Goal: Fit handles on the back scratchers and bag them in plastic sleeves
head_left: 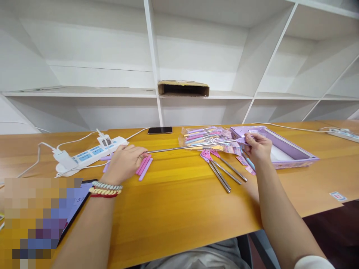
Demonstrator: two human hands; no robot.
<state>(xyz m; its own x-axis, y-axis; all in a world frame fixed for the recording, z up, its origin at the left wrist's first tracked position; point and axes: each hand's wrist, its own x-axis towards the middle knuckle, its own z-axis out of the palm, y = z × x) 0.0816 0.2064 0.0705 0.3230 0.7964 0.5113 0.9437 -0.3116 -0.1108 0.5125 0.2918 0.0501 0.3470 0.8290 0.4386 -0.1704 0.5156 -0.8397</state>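
A thin metal rod is stretched nearly level between my two hands above the table. My left hand is closed on its left end. My right hand pinches the purple piece at its right end. Below the rod, several metal rods with pink and purple claw-shaped heads lie fanned out. Pink and purple tubes lie beside my left hand. Clear bags of colourful pieces rest behind the rod, and an open purple box stands by my right hand.
A white power strip with plugs and cables lies at the left, near a tablet. A black phone lies at the back of the table. An open cardboard box sits on the white shelf. Another power strip is at the far right.
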